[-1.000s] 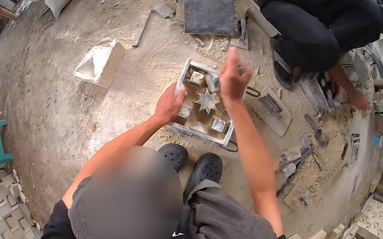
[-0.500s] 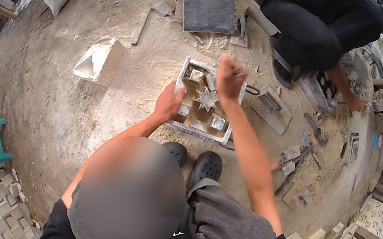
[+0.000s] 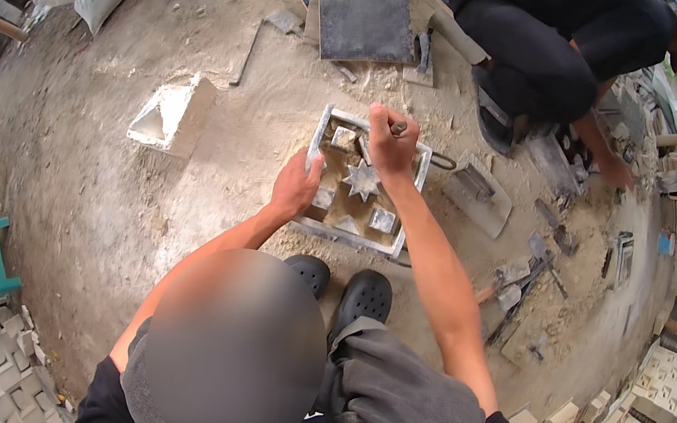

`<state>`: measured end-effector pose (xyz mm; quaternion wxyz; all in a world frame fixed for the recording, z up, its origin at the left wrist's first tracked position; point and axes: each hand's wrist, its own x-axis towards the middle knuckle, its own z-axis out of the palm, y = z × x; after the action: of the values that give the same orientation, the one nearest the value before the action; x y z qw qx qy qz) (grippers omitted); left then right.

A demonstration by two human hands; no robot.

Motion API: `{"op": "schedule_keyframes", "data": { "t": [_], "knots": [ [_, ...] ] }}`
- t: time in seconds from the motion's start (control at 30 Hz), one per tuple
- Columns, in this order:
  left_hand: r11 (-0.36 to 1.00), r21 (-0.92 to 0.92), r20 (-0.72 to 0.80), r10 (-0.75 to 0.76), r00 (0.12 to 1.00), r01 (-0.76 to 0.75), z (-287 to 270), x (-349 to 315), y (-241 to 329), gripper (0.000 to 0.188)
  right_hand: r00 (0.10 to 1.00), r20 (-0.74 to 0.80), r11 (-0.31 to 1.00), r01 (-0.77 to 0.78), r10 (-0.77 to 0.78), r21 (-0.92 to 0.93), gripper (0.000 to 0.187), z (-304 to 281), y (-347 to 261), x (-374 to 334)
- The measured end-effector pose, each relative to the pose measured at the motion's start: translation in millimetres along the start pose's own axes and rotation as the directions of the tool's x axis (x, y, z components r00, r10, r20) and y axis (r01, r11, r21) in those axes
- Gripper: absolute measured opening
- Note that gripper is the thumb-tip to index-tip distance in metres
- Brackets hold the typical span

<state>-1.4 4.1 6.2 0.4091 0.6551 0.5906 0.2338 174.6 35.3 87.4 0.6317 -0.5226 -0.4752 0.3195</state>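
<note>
Resting on the pale brown, dusty ground [image 3: 245,189], a square, grey, metal-looking frame [image 3: 343,236] was set just ahead of the black, perforated rubber-like clogs [image 3: 367,295]. Its left edge was clasped by the left hand [image 3: 297,185], closed with the thumb at the rim. Over the frame's upper part, the right hand [image 3: 392,145] was curled into a tight fist, in which a slim, dark tool handle [image 3: 399,127] was gripped; its lower end was covered, so contact beneath could not be told. A grey, eight-pointed star [image 3: 362,180] was seen at the frame's middle, a pale, square block [image 3: 382,219] near its lower right corner, and brown, sandy-looking filling [image 3: 346,205] between them.

Past the right edge, where a dark wire loop [image 3: 443,161] was fixed, a flat, grey, handled float [image 3: 491,215] was left lying. It was judged that the frame could be skidded or twisted on the loose dust if the left hold were slackened under a push. The star's points could be chipped by a stray stroke, its landing spot being screened by the fist, and the loop could be snagged by a forearm swung wide.
</note>
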Motion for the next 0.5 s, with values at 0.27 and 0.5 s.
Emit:
{"op": "schedule_keyframes", "data": {
  "t": [0.27,0.5],
  "knots": [
    [1.000,-0.008,0.008,0.005,1.000,-0.005,-3.6,-1.6,2.2,0.039,0.999,-0.039,0.998,-0.005,0.007,0.060,0.045,-9.2,-34.4,17.4],
    [1.000,-0.009,0.013,0.014,1.000,-0.014,-1.1,-1.3,5.1,0.042,0.990,0.134,0.997,-0.038,0.046,-0.062,0.043,-9.2,-8.3,-0.8]
  ]
}}
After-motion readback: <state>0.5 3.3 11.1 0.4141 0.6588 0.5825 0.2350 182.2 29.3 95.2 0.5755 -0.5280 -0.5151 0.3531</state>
